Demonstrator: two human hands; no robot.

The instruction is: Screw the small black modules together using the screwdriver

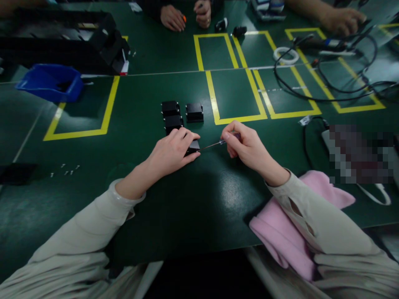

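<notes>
My left hand is closed around a small black block on the green table, covering most of it. In my right hand is a screwdriver, its thin shaft pointing left. The tip meets the near right corner of the held block, where a screw seems to sit. Just beyond my left hand lie more black blocks: one at the back left, one nearer me, and one to the right. Small shiny screws show at their sides.
Loose screws lie at the left. A blue bin and a long black housing stand at the far left. Black cables and a white tape roll are at the right. A pink cloth lies under my right forearm. Other people's hands rest across the table.
</notes>
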